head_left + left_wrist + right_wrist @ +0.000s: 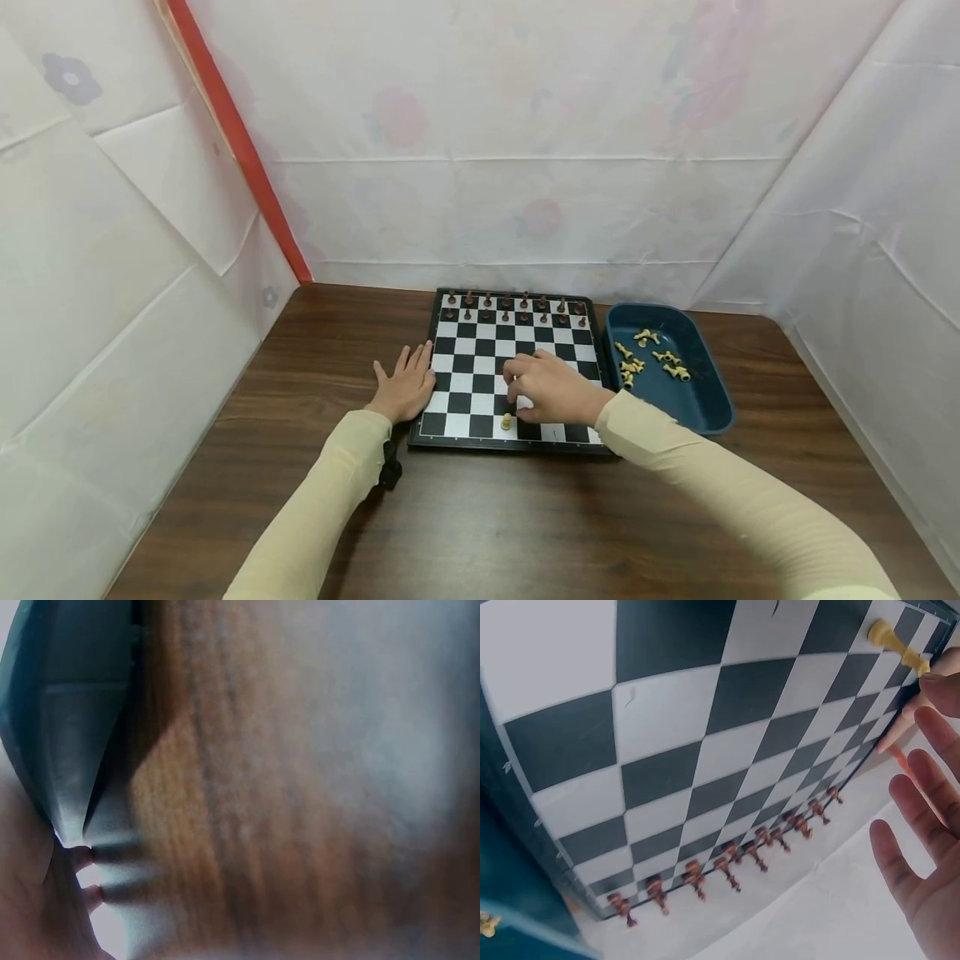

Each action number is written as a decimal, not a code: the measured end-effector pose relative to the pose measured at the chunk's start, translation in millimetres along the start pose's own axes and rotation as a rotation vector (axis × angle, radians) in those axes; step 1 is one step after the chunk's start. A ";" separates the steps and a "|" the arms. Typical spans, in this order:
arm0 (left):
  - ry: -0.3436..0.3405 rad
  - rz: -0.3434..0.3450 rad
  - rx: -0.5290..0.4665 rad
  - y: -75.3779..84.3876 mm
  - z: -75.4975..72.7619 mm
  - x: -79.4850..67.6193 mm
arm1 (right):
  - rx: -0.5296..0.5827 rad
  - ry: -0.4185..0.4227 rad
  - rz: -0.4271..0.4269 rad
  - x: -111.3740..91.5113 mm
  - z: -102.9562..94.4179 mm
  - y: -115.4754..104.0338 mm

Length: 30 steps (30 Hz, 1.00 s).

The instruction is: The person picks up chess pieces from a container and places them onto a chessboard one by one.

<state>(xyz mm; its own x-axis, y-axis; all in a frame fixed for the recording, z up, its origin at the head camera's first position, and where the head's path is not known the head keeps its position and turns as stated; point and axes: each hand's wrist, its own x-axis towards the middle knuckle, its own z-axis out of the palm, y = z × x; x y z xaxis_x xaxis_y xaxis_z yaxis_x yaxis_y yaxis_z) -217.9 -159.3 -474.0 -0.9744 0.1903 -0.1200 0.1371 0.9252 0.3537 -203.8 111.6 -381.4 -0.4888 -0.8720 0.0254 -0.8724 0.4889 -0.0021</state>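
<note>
At left, the left hand (405, 387) is laid palm down at the left edge of the board (462, 364), its fingers straight and its thumb held apart. Along the far side of the board, red pieces (468, 298) are ranged in two rows. On the near row, one yellow piece (507, 422) is stood upright on a white square, its long axis vertical. Just to its right, the right hand (551, 387) is held over the board, much nearer to the piece than the left. Its fingers (920, 815) are loosely bent and set apart, with nothing seen clamped; the piece is placed immediately beside the thumb (941, 691), though whether it is touched cannot be told. At far right, further yellow pieces (677, 372) are strewn in the tray (697, 408).
</note>
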 end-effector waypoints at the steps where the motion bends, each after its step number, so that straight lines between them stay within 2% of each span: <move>1: 0.000 0.000 0.001 -0.3 -0.2 0.0 | -0.001 0.005 0.006 -1.5 -0.9 2.3; 11: 0.002 0.005 -0.017 -1.1 -0.1 -0.3 | -0.058 0.065 0.063 -20.7 -17.2 26.5; 20: 0.004 0.008 -0.016 -2.9 0.6 3.2 | -0.117 0.052 0.170 -39.3 -30.0 48.8; 30: 0.011 -0.003 -0.015 -4.6 -0.2 2.8 | -0.048 0.086 0.339 -63.0 -27.4 89.1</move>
<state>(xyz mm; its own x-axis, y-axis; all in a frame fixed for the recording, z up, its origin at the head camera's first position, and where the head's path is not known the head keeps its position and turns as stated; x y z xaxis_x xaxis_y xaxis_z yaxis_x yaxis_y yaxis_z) -221.3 -163.0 -475.7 -0.9767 0.1837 -0.1114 0.1312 0.9207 0.3675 -250.4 210.7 -355.8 -0.7461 -0.6556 0.1159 -0.6579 0.7527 0.0223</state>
